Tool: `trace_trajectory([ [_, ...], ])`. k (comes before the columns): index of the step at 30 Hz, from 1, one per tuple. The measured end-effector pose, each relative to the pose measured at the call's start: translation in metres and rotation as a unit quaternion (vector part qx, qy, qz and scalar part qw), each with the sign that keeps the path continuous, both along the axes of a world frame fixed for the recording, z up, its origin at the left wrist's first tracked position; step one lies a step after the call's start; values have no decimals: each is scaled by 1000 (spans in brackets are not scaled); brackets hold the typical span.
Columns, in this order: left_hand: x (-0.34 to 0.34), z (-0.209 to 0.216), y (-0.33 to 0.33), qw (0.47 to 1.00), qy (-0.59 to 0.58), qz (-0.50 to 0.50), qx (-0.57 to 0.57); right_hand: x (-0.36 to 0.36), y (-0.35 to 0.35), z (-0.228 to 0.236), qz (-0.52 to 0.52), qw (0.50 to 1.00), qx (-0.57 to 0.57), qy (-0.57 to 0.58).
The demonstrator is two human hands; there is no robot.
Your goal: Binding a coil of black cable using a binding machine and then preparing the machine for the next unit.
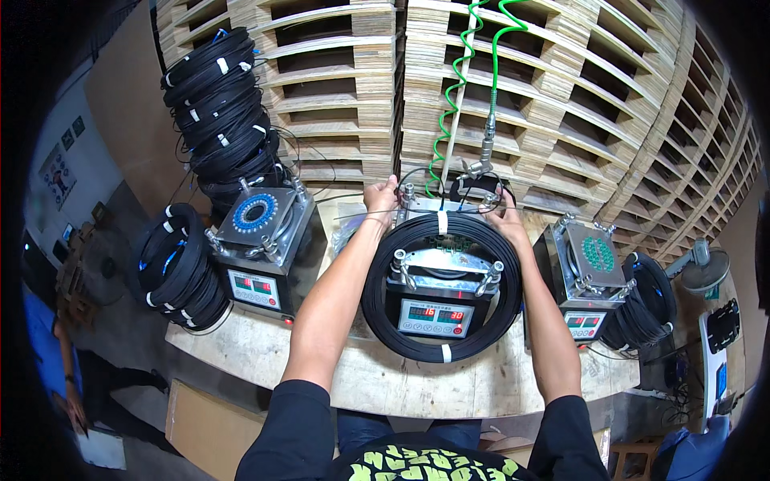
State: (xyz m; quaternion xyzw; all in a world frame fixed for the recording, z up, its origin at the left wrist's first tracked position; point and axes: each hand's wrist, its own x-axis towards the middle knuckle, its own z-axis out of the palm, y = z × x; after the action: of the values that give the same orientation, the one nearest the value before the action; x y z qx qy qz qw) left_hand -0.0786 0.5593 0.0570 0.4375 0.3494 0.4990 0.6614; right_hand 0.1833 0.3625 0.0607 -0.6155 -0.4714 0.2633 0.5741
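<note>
A large coil of black cable, bound with white tape, stands around the front of the middle metal machine. The machine's lit display shows through the ring. Behind the coil's upper left, my left hand is closed, with thumb and finger pinched on a thin black cable. My right hand is at the upper right of the coil, fingers curled by a loop of black cable near a clamp knob; what they grip is partly hidden. Both forearms pass either side of the coil.
Similar machines stand left and right. Tall stacked cable coils rise at the far left, more coils at right. Wooden pallets wall the back. A green spiral air hose hangs above. A person's arm shows left.
</note>
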Motion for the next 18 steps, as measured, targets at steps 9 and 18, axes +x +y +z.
trace_trajectory([
  [9,-61,22,-69,973,146,-132,119,-16,-35,15,-7,1000,-25,-9],
  [18,-120,52,-233,759,353,47,546,-144,-153,51,-169,959,173,-150],
])
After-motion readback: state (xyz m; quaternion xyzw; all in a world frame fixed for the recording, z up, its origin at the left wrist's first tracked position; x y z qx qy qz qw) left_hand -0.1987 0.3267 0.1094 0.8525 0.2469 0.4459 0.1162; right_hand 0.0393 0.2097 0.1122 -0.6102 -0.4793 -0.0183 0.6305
